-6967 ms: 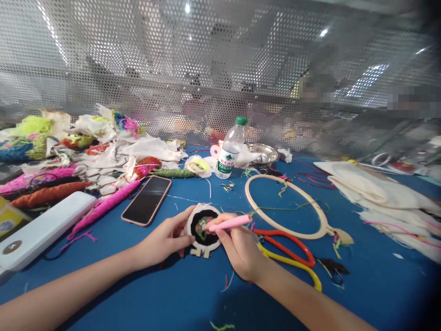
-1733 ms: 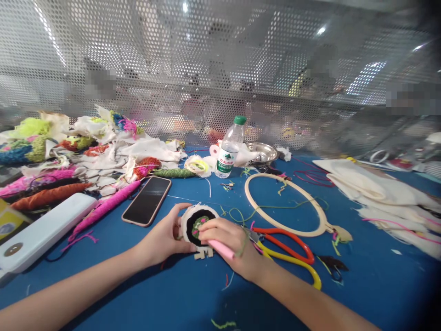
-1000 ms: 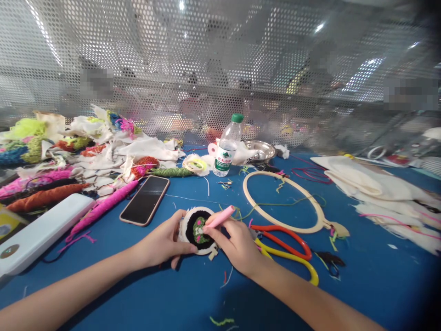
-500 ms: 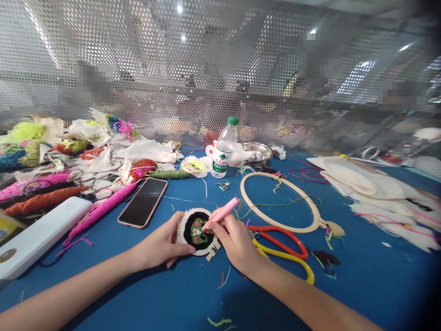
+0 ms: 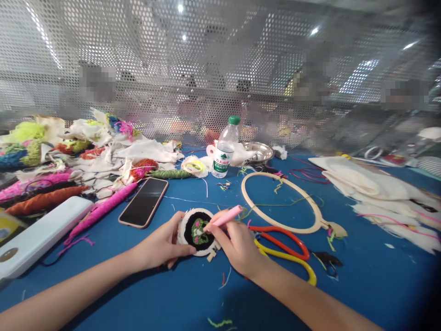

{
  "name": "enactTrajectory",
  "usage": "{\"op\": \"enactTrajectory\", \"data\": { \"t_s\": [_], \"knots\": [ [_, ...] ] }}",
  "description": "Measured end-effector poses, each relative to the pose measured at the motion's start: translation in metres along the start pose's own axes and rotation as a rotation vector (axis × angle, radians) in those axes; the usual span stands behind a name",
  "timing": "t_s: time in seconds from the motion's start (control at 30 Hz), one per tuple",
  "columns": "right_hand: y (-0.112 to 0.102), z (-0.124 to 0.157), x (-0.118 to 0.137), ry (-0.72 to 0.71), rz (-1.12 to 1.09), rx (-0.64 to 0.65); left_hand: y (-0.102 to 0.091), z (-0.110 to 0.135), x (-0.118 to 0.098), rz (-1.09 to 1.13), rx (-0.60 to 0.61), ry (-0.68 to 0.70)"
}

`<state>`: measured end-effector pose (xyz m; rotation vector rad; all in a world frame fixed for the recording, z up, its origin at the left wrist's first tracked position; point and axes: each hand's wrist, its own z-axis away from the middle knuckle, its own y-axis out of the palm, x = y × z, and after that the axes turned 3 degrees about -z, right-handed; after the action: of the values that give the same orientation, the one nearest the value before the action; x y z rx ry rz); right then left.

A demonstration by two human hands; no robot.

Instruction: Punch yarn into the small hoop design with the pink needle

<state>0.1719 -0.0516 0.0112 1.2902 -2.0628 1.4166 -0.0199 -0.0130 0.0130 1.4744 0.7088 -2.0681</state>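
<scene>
A small round embroidery hoop (image 5: 196, 231) lies on the blue table (image 5: 361, 280), with black cloth and a green and pink stitched patch in it. My left hand (image 5: 161, 243) grips the hoop's left rim, thumb along its lower edge. My right hand (image 5: 237, 243) is closed on a pink punch needle (image 5: 223, 217), held like a pen, its tip touching the stitched patch. A green yarn trails from the needle toward the large hoop.
A large empty wooden hoop (image 5: 280, 204) and red-and-yellow scissors (image 5: 289, 255) lie right of my hands. A phone (image 5: 144, 201), a white case (image 5: 37, 234), yarn bundles and cloth scraps (image 5: 86, 156) fill the left. A water bottle (image 5: 225, 147) stands behind; white cloth (image 5: 375, 188) is stacked right. Perforated metal screen behind.
Between 1.7 and 1 second ago my right hand lifted off the hoop and brought the pink needle up into a pen grip. Since then its tip stays on the patch with slight shifts.
</scene>
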Motion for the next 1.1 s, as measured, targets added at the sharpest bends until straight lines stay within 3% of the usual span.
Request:
{"op": "enactTrajectory", "data": {
  "t_s": [0.27, 0.37, 0.53, 0.6, 0.73, 0.87, 1.1],
  "knots": [
    [0.001, 0.000, 0.000, -0.030, 0.030, 0.002, 0.000, 0.000, -0.001, -0.015, -0.004, -0.013],
    [0.002, -0.001, 0.005, -0.116, 0.126, 0.056, 0.002, 0.002, -0.001, -0.041, -0.004, -0.007],
    [0.006, -0.002, 0.012, -0.137, 0.333, 0.105, 0.008, 0.007, -0.005, -0.153, -0.069, 0.071],
    [0.006, -0.002, 0.011, -0.124, 0.273, 0.103, 0.009, 0.008, -0.006, -0.142, -0.087, 0.064],
    [0.001, 0.000, 0.003, 0.035, -0.001, 0.082, 0.005, 0.003, -0.005, -0.031, -0.022, -0.016],
    [-0.002, 0.002, -0.002, 0.155, -0.012, 0.082, 0.001, -0.001, 0.000, 0.009, 0.005, -0.033],
    [-0.002, 0.004, -0.001, 0.100, 0.020, 0.050, 0.000, 0.000, 0.001, 0.023, 0.005, -0.033]
  ]
}}
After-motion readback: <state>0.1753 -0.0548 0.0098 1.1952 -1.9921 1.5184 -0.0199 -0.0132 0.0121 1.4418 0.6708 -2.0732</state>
